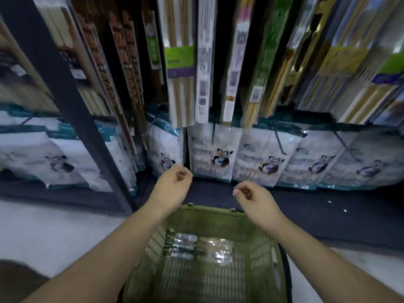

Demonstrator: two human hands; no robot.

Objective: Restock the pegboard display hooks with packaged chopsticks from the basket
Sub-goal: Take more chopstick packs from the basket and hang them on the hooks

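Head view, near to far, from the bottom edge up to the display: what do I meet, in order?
Green basket with shiny packets inside → left hand and right hand, side by side → dark floor strip → row of panda bags → hanging chopstick packs.

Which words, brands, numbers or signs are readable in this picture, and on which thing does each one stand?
No text reads clearly; the whole frame is blurred.
White barcode label on a hanging chopstick pack: too blurred.
Green and purple paper band: too blurred.
White panda-picture bags: print too blurred.
Shiny clear packs in the green plastic basket: glare, nothing readable.
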